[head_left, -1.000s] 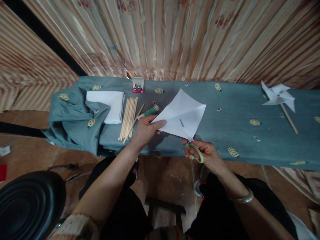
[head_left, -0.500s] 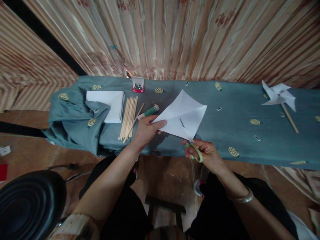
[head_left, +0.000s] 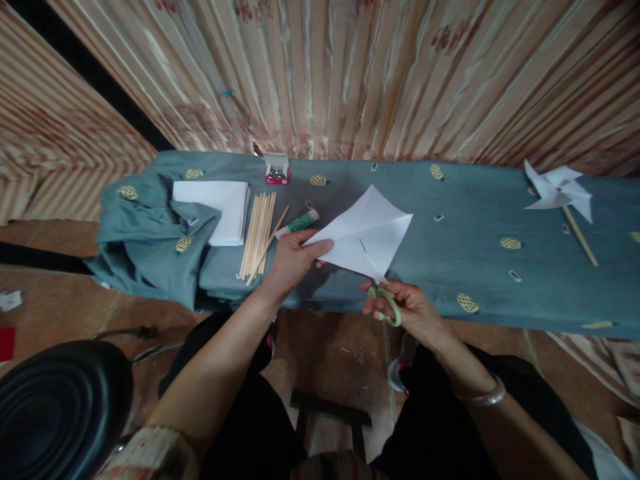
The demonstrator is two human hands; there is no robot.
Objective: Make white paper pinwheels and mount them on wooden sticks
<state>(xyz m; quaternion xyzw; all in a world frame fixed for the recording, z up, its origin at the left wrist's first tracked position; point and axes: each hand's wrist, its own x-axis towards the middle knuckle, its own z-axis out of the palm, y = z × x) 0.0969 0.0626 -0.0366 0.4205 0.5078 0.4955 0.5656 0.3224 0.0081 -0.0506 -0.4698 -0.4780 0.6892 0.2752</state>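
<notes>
A creased square of white paper (head_left: 367, 223) is held above the cloth by its left corner, pinched in my left hand (head_left: 296, 257) with the thumb on top. My right hand (head_left: 400, 303) grips a pair of scissors (head_left: 391, 308) by pale green handles. Its blades are at the paper's near corner, one blade showing as a thin dark line on the sheet and the other hidden beneath. Just beyond my left hand lies a green and white glue stick (head_left: 303, 222). A bundle of wooden sticks (head_left: 257, 233) rests to its left.
A stack of white paper (head_left: 230, 220) sits at the left, with a small red box (head_left: 277, 175) of metal pins behind the sticks. At the right lies a white paper pinwheel (head_left: 559, 190) on a stick. A grey-green patterned cloth (head_left: 470, 253) covers the narrow table against a curtain (head_left: 330, 80).
My right hand and the scissors have shifted slightly left, the handles a little closer together. The paper's far corner has dipped a bit. My left hand stays in place.
</notes>
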